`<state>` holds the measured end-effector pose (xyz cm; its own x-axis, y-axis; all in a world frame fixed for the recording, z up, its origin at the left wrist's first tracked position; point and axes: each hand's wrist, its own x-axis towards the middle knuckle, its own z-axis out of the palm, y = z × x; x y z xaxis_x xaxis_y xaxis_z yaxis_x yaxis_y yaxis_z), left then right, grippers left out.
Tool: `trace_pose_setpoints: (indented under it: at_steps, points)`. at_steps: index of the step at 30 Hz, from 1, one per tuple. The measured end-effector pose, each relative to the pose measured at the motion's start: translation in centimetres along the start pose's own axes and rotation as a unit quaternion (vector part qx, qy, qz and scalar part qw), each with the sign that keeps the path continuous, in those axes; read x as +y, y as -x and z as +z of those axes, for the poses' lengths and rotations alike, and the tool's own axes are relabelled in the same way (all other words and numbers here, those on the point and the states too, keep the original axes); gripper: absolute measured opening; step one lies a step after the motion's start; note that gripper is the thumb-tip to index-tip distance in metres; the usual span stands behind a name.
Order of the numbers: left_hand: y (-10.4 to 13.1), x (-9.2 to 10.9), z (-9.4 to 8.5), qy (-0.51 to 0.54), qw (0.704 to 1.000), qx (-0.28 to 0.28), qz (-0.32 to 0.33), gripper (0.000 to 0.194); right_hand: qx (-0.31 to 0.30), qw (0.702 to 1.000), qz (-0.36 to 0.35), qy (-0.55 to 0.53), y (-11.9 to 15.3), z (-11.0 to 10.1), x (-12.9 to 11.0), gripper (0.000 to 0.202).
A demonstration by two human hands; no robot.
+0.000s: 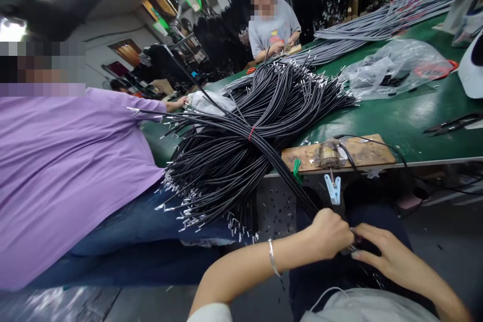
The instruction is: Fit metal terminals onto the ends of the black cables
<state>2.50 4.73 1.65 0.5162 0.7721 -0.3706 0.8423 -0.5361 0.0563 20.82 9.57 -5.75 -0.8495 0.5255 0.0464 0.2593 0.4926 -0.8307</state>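
Black cables (279, 162), cinched by a red tie (251, 133), slope off the desk (426, 143) into the clenched left hand (331, 234), seemingly steadying their ends beside the right hand (387, 252), whose grip is unclear.

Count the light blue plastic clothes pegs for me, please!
1. The light blue plastic clothes peg hangs just below the flat brown wooden board. More could be hidden under the thin black cables.

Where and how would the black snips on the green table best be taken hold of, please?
Probably by the handles of the snips, with the right hand coming from above and the right: they lie flat on the table, slim pointed blades facing left toward the wooden board, handles rightward.
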Motion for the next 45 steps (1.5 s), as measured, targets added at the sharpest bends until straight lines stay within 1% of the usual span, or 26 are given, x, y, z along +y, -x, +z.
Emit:
trace_pose_setpoints:
  at_steps: [2, 3, 5, 7, 9, 11, 12, 14, 16, 17, 19, 21, 22, 24, 25, 28, 30, 31, 33, 34, 36, 38, 39, 40, 43, 45]
  points:
    - [-0.8, 0.8, 0.3, 0.002, 0.999, 0.005, 0.043, 0.014, 0.035, 0.999, 0.033, 0.0, 0.9, -1.2, 1.9, 0.03]
    - [-0.8, 1.0, 0.4, -0.005, 0.998, 0.029, 0.061, 0.012, 0.065, 0.996, 0.063, -0.004, 1.4, -1.9, 3.0, 0.033]
    - [-0.4, 1.4, 0.4, -0.02, 0.99, 0.111, 0.084, 0.008, 0.136, 0.983, 0.119, -0.01, 2.2, -2.8, 4.8, 0.04]
    - [0.6, 1.7, 0.8, -0.015, 0.974, 0.211, 0.079, 0.012, 0.191, 0.97, 0.151, -0.012, 2.5, -3.0, 5.2, 0.042]
    - [1.8, 2.1, 1.6, 0.026, 0.953, 0.3, 0.043, 0.015, 0.202, 0.968, 0.151, -0.011, 2.1, -2.3, 3.9, 0.037]
    - [2.8, 2.5, 2.6, 0.082, 0.921, 0.38, -0.016, 0.022, 0.162, 0.98, 0.116, -0.029, 1.2, -0.7, 1.5, 0.028]
    - [3.2, 2.8, 3.0, 0.11, 0.904, 0.41, -0.047, 0.025, 0.136, 0.985, 0.089, -0.05, 0.7, 0.3, 0.2, 0.025]
    - [3.5, 3.1, 3.4, 0.153, 0.878, 0.443, -0.095, 0.031, 0.129, 0.985, 0.041, -0.107, 0.0, 2.6, -2.0, 0.029]
    - [3.5, 3.1, 3.1, 0.165, 0.873, 0.441, -0.13, 0.041, 0.205, 0.971, 0.011, -0.122, 0.0, 4.5, -3.0, 0.03]
    - [3.5, 3.1, 2.6, 0.159, 0.881, 0.422, -0.145, 0.047, 0.247, 0.962, -0.008, -0.114, 0.3, 5.2, -3.0, 0.03]
    - [3.3, 2.8, 1.5, 0.131, 0.916, 0.344, -0.159, 0.054, 0.304, 0.948, -0.049, -0.086, 1.0, 5.7, -2.5, 0.03]
    - [3.3, 2.6, 0.1, 0.107, 0.956, 0.233, -0.142, 0.049, 0.291, 0.949, -0.088, -0.077, 1.6, 5.4, -1.7, 0.03]
    - [3.4, 2.5, -0.5, 0.1, 0.97, 0.186, -0.122, 0.04, 0.275, 0.953, -0.096, -0.079, 1.7, 5.0, -1.4, 0.031]
    - [3.7, 2.3, -1.6, 0.089, 0.984, 0.133, -0.081, 0.025, 0.243, 0.959, -0.107, -0.095, 1.7, 4.1, -1.3, 0.035]
    - [4.1, 2.1, -2.0, 0.089, 0.986, 0.127, -0.063, 0.027, 0.233, 0.96, -0.113, -0.108, 1.5, 3.6, -1.4, 0.036]
    - [5.5, 1.2, -2.0, 0.14, 0.977, 0.162, -0.028, 0.051, 0.21, 0.956, -0.155, -0.136, 0.4, 3.0, -2.6, 0.03]
    - [6.4, 0.4, -0.9, 0.229, 0.947, 0.224, -0.006, 0.055, 0.209, 0.947, -0.185, -0.16, -0.8, 3.0, -3.6, 0.025]
    - [6.8, 0.2, -0.1, 0.278, 0.921, 0.274, 0.005, 0.053, 0.212, 0.941, -0.196, -0.179, -1.5, 3.1, -4.1, 0.024]
    - [7.1, 0.0, 1.8, 0.346, 0.848, 0.401, 0.003, 0.043, 0.22, 0.927, -0.201, -0.227, -2.8, 3.4, -5.1, 0.023]
    - [6.9, 0.1, 2.7, 0.351, 0.813, 0.465, -0.021, 0.037, 0.221, 0.924, -0.19, -0.247, -3.5, 3.5, -5.6, 0.022]
    - [6.3, 0.8, 4.2, 0.312, 0.753, 0.571, -0.101, 0.029, 0.231, 0.923, -0.146, -0.27, -4.5, 3.6, -6.4, 0.019]
    - [5.3, 1.6, 5.1, 0.254, 0.713, 0.629, -0.176, 0.027, 0.257, 0.922, -0.076, -0.28, -5.1, 3.5, -7.1, 0.018]
    - [4.9, 1.9, 5.2, 0.233, 0.704, 0.641, -0.197, 0.026, 0.274, 0.92, -0.041, -0.278, -5.2, 3.5, -7.3, 0.018]
    - [4.5, 2.1, 5.3, 0.224, 0.706, 0.64, -0.206, 0.024, 0.29, 0.918, -0.011, -0.269, -5.4, 3.4, -7.5, 0.019]
    - [4.1, 1.9, 4.9, 0.244, 0.74, 0.601, -0.178, 0.02, 0.309, 0.929, 0.041, -0.201, -5.9, 2.9, -7.5, 0.03]
    - [4.2, 1.6, 4.6, 0.276, 0.759, 0.567, -0.161, 0.016, 0.281, 0.945, 0.048, -0.161, -6.4, 2.6, -7.3, 0.036]
